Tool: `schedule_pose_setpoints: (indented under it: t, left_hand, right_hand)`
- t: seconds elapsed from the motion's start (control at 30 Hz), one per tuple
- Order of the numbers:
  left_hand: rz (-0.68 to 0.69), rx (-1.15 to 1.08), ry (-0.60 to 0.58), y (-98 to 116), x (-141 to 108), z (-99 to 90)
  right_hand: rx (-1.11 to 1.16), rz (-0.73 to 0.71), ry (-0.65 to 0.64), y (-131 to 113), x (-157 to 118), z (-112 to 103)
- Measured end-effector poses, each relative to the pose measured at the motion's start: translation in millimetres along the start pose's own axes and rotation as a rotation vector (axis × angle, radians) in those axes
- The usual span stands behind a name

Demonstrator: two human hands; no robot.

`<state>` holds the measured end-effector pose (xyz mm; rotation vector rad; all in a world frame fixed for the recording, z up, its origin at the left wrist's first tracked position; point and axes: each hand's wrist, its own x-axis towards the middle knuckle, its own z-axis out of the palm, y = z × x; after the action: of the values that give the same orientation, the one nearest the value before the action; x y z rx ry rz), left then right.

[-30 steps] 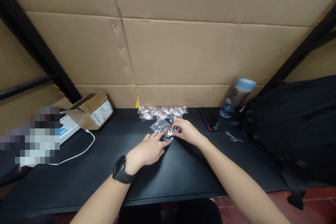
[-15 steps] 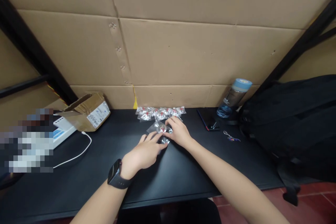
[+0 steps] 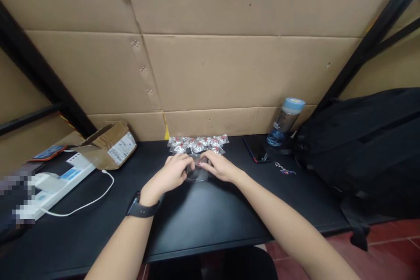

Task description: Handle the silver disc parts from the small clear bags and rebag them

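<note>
A clear plastic bag (image 3: 197, 178) lies low over the black tabletop between my two hands. My left hand (image 3: 173, 173), with a black watch on its wrist, has its fingers curled onto the bag's left side. From the right, my right hand (image 3: 219, 166) pinches the bag between thumb and fingers. A small red and silver spot shows by the right thumb tip; its kind is too small to make out. Just beyond both hands, several small clear packets (image 3: 197, 145) with silver and red contents lie in rows against the cardboard wall.
An open cardboard box (image 3: 110, 146) stands at the left beside a white power strip (image 3: 70, 175) and its white cable (image 3: 98, 201). To the right are a phone (image 3: 256, 148), a keychain (image 3: 285, 169), a blue-lidded bottle (image 3: 285, 122) and a black backpack (image 3: 364, 148).
My left hand has moved back and left, its fingers now curled rather than stretched. The silver packet seen between my hands now appears as a mostly clear bag. The camera view has shifted slightly.
</note>
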<state>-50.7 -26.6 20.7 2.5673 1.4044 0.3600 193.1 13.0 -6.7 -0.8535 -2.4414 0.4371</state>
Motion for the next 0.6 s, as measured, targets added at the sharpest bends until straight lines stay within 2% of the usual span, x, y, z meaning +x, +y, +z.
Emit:
schedule_pose_setpoints:
  t: [0.1,0.2,0.3,0.47,0.6]
  left_hand:
    - [-0.041,0.038,0.044,-7.1,4.8,7.2]
    - [-0.018,0.015,0.057,-11.8,9.3,14.6]
    - [-0.016,-0.054,0.084,-14.6,13.0,15.4]
    - [-0.034,-0.242,0.158,-19.2,15.2,11.9]
    - [-0.11,-0.322,0.187,-21.2,15.8,10.4]
  right_hand:
    - [-0.006,0.015,0.015,8.9,-6.8,-5.3]
    - [-0.037,0.047,-0.012,16.7,-7.1,0.1]
    - [-0.036,0.065,0.023,21.0,-2.7,7.3]
    - [0.148,0.075,0.075,21.9,0.4,4.1]
    - [0.289,0.171,0.131,20.2,-1.3,-6.3]
